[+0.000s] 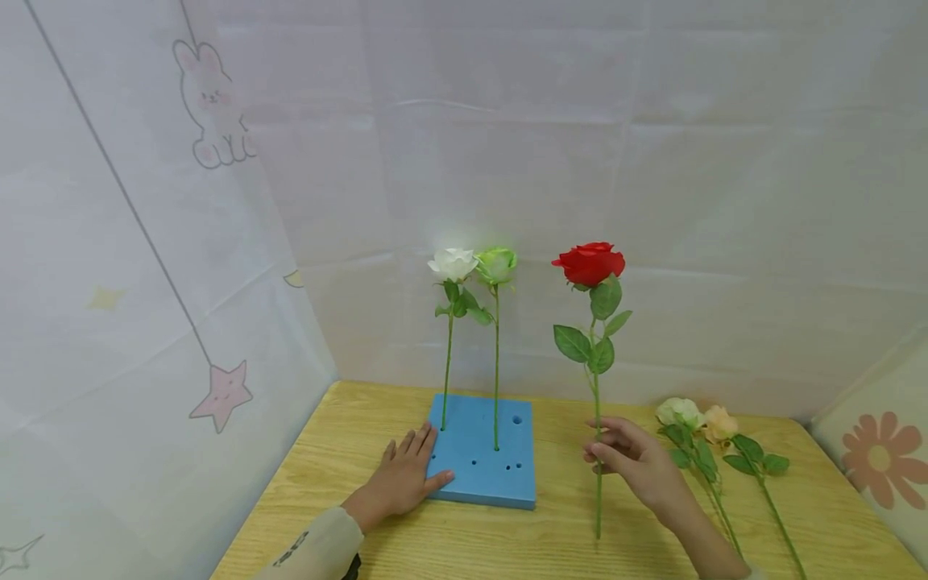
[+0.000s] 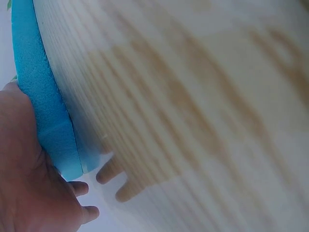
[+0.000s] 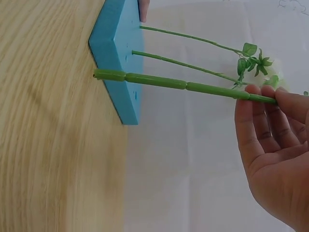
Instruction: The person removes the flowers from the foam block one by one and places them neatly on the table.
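Observation:
My right hand point(image 1: 638, 463) pinches the green stem point(image 3: 159, 82) of a red rose point(image 1: 590, 264), which stands upright with its bloom at the top. The lower stem hangs below the fingers, to the right of a blue foam block point(image 1: 500, 483) with several holes. My left hand point(image 1: 402, 475) lies with fingers spread on the block's left edge. Two flowers stand in the block: a white rose point(image 1: 453, 264) at the back left and a light green rose point(image 1: 497, 266) to its right. In the left wrist view, the left hand point(image 2: 43, 179) presses against the block's side point(image 2: 43, 82).
A cream rose point(image 1: 680, 412) and a peach rose point(image 1: 719, 424) lie on the wooden table point(image 1: 558, 548) at the right, beyond my right forearm. Pale cloth walls point(image 1: 500, 161) with printed figures enclose the table at the back and sides.

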Tool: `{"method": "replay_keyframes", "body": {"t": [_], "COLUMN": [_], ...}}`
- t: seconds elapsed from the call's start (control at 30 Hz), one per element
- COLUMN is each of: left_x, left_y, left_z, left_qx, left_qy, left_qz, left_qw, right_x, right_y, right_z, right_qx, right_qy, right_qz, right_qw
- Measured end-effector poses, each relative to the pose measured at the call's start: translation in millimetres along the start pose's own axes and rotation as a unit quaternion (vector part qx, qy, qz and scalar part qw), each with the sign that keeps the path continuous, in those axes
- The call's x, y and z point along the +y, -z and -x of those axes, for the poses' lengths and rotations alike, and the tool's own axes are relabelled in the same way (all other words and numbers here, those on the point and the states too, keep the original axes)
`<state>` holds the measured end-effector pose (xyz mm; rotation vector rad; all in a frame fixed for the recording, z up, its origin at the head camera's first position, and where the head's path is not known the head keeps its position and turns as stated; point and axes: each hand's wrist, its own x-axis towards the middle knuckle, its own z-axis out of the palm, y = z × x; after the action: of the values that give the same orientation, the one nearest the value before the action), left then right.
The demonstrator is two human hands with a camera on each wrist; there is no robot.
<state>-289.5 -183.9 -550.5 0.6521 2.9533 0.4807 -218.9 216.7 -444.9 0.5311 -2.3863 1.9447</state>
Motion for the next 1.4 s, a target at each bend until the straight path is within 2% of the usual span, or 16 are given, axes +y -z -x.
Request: {"method": "replay_keyframes", "body": {"t": [0.4,0.93,1.27,1.4], "left_x": [-0.3,1.5,2.3,2.5], "left_y": [0.1,1.5,1.1,1.3], "left_z": [-1.3,0.2,0.9,0.7], "left_qx": [-0.008,-0.008,-0.008,-0.007], "left_qy": [0.007,0.005,0.004,0.006], "left_qz": [-0.010,0.001,-0.001,-0.003], "left_qw": [0.9999,1.0000,1.0000,1.0000], "right_x": [4.8,7.9,12.4,15.0], "right_y": [11.6,23.0,31.5,35.8], "right_z": [9.7,28.3,39.6,43.3], "right_qx": [-0.009,-0.005,-0.014,0.001], "right_qy": [0.006,0.008,-0.017,-0.044], "right_qz": [-0.006,-0.001,-0.005,-0.004], "right_qw": [1.000,1.000,1.000,0.999]}}
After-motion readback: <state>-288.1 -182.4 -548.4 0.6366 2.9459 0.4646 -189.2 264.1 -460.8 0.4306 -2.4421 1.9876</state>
